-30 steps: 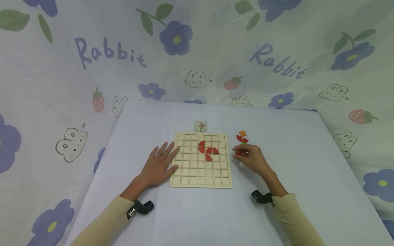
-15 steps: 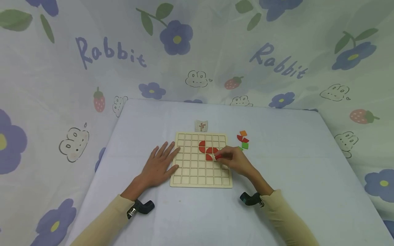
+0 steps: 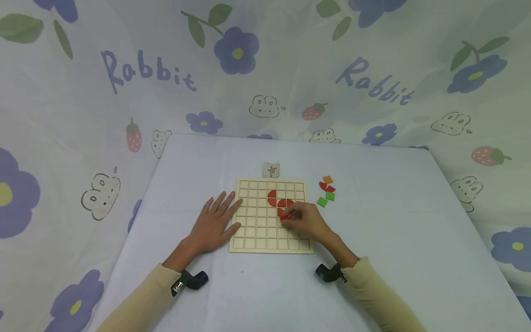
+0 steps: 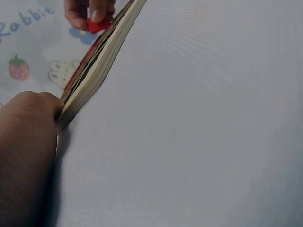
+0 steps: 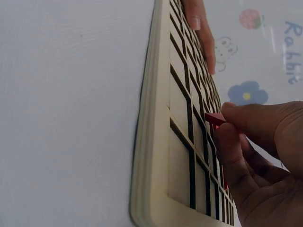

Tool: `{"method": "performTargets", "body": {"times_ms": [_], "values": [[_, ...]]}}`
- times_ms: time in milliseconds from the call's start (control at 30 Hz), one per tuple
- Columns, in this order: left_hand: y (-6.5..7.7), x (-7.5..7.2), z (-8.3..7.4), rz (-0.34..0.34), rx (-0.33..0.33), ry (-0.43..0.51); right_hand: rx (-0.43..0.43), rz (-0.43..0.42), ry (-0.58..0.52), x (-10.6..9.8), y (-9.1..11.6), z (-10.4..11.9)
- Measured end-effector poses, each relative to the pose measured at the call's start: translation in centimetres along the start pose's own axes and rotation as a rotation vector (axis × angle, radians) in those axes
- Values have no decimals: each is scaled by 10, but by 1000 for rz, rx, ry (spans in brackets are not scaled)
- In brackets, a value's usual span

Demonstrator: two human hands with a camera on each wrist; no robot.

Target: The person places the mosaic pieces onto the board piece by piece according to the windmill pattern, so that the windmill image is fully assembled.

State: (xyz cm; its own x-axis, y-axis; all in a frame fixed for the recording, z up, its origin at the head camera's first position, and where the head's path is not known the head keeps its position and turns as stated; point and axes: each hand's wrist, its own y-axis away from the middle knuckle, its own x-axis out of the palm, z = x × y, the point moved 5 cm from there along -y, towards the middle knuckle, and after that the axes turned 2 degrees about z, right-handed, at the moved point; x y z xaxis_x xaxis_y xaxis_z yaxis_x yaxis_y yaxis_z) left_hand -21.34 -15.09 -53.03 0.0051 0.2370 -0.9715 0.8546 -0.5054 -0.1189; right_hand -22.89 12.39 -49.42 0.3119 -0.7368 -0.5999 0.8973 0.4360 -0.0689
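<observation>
A pale wooden grid board [image 3: 261,234] lies on the table with red quarter-circle tiles [image 3: 272,198] set in some of its squares. My right hand [image 3: 308,222] pinches another red tile [image 5: 215,118] between thumb and forefinger, just over the board's squares. The right wrist view shows that tile tilted, one corner toward the grid; its full shape is partly hidden by the fingers. My left hand [image 3: 213,223] lies flat with fingers spread, its fingertips and thumb resting on the board's left edge.
Right of the board lie two green square tiles [image 3: 322,201], two red tiles [image 3: 323,186] and an orange square tile [image 3: 327,179]. A small card with a red pinwheel pattern [image 3: 271,170] sits behind the board. A printed cloth [image 3: 265,69] hangs behind the table.
From beside the loose tiles, my right hand has moved left over the board with a red tile in its fingers. The green tiles have come into sight. My left hand stays put.
</observation>
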Motion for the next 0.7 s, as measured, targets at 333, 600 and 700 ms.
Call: {"method": "performTargets", "body": {"times_ms": [333,600,700], "values": [[0,-1,-1,1,-1,14,-48,6,168,-2,2,4],[0,1,1,5,-1,15,-122,17,233,4,3,3],[0,1,1,2,2,16,-160,26,291,7,2,5]]}}
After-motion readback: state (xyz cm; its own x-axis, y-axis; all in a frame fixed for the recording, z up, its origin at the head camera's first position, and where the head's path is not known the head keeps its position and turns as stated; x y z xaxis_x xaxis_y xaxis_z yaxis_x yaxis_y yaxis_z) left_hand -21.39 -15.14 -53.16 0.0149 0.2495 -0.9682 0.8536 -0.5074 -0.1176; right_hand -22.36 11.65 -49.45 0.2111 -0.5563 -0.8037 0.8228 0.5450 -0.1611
